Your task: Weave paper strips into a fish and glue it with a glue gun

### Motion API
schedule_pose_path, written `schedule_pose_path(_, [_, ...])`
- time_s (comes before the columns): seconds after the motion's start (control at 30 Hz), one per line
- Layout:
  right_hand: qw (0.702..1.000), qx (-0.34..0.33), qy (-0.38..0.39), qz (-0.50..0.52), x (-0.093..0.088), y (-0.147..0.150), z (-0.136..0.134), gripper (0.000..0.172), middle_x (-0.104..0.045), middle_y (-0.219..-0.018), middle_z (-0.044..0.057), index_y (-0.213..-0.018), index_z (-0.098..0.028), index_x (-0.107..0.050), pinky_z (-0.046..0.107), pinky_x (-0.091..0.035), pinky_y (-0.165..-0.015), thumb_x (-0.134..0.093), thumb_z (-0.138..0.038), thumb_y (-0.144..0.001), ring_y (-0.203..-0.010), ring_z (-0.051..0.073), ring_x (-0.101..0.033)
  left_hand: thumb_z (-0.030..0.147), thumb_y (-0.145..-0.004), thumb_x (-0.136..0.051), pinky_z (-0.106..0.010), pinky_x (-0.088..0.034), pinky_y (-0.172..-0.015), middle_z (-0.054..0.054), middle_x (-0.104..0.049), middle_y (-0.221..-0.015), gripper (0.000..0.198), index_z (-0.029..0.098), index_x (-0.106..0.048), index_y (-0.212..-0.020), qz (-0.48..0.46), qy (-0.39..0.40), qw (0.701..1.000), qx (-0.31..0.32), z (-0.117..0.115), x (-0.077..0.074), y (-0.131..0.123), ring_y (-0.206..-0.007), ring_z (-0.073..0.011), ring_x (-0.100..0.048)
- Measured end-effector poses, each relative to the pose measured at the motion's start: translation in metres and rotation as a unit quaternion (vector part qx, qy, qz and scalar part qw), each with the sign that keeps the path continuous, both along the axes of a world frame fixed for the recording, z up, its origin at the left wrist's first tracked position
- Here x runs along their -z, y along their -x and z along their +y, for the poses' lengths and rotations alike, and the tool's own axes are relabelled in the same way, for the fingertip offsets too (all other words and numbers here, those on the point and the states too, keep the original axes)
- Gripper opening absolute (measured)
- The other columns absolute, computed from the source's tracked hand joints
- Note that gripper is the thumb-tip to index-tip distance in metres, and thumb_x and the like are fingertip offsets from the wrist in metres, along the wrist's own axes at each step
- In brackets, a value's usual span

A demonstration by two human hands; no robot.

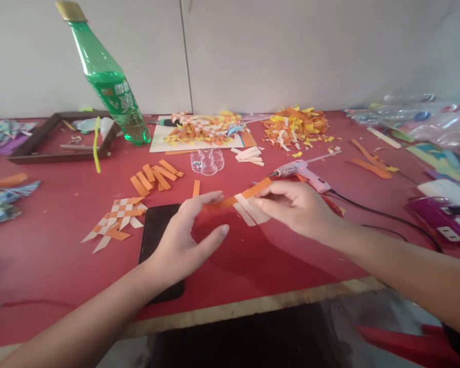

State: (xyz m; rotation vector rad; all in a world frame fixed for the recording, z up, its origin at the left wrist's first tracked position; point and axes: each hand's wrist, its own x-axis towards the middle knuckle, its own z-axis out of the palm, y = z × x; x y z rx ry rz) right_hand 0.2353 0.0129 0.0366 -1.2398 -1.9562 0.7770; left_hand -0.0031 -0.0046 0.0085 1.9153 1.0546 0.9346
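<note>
My right hand (301,207) pinches an orange paper strip (252,191) near its right end, with white paper strips (247,210) looped across it and hanging below. My left hand (182,237) is open beside the strip's other end, thumb and fingers apart; whether a fingertip touches it I cannot tell. Under the left wrist lies a black phone (155,232), partly hidden. To its left rests a woven orange-and-white paper fish (118,217). Several short orange strips (153,176) lie behind, and a few white strips (249,155) further back.
A pink glue gun (304,174) with a black cord lies behind my right hand. Further back are a clear segmented dish (207,161), woven pieces on a white board (157,140) and a scrap pile (295,125). A green bottle (117,97) stands by a dark frame (42,158); a purple power socket (440,217) is right.
</note>
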Motion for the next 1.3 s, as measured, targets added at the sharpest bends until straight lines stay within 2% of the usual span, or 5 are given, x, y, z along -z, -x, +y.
schedule_pose_path(0.27, [0.889,-0.006,0.349,0.297,-0.008,0.018,-0.016,0.008,-0.060,-0.055,-0.001,-0.068,-0.018,-0.058,0.029,-0.047,-0.052,-0.055,-0.023,-0.075,-0.052,0.015,-0.059,0.045,-0.093,-0.052,-0.039,-0.054,-0.086,-0.006,-0.074,-0.099,0.031,0.020,-0.069,-0.099,-0.189,0.247,0.949,0.041,0.009,-0.003,0.003,-0.095,-0.0235,-0.069])
schedule_pose_path(0.5, [0.952,0.046,0.261,0.155,0.006,0.035,-0.035,0.013,-0.054,-0.059,-0.004,-0.067,-0.019,-0.059,0.024,-0.038,-0.052,-0.056,-0.027,-0.076,-0.054,0.010,-0.049,0.040,-0.080,-0.072,-0.027,-0.051,-0.072,-0.002,-0.074,-0.081,0.024,0.018,-0.072,-0.086,-0.139,0.306,0.939,0.072,0.006,-0.009,-0.001,-0.074,-0.0153,-0.066])
schedule_pose_path(0.83, [0.963,-0.074,0.256,0.050,0.002,0.018,-0.002,0.020,-0.062,-0.074,-0.001,-0.078,-0.019,-0.065,0.024,-0.044,-0.063,-0.065,-0.038,-0.083,-0.070,0.012,-0.056,0.034,-0.079,-0.073,-0.018,-0.049,-0.066,0.004,-0.069,-0.073,0.016,0.019,-0.067,-0.077,-0.188,0.323,0.927,-0.019,0.010,-0.007,-0.004,-0.068,-0.0084,-0.063])
schedule_pose_path(1.17, [0.962,-0.072,0.252,-0.079,0.023,0.003,0.010,0.025,-0.071,-0.081,0.002,-0.083,-0.020,-0.068,0.029,-0.046,-0.068,-0.056,-0.040,-0.090,-0.076,0.017,-0.064,0.026,-0.087,-0.055,-0.040,-0.052,-0.075,-0.009,-0.070,-0.093,0.028,0.014,-0.054,-0.112,0.177,-0.094,0.980,-0.015,0.001,0.004,-0.003,-0.086,-0.0251,-0.065])
schedule_pose_path(1.3, [0.965,-0.032,0.232,-0.120,0.026,-0.001,0.006,0.032,-0.066,-0.073,0.001,-0.078,-0.020,-0.066,0.028,-0.043,-0.061,-0.051,-0.045,-0.093,-0.068,0.016,-0.060,0.026,-0.088,-0.056,-0.044,-0.052,-0.084,-0.011,-0.069,-0.107,0.026,0.017,-0.054,-0.113,0.184,-0.064,0.981,-0.001,-0.001,0.009,-0.004,-0.098,-0.0272,-0.064])
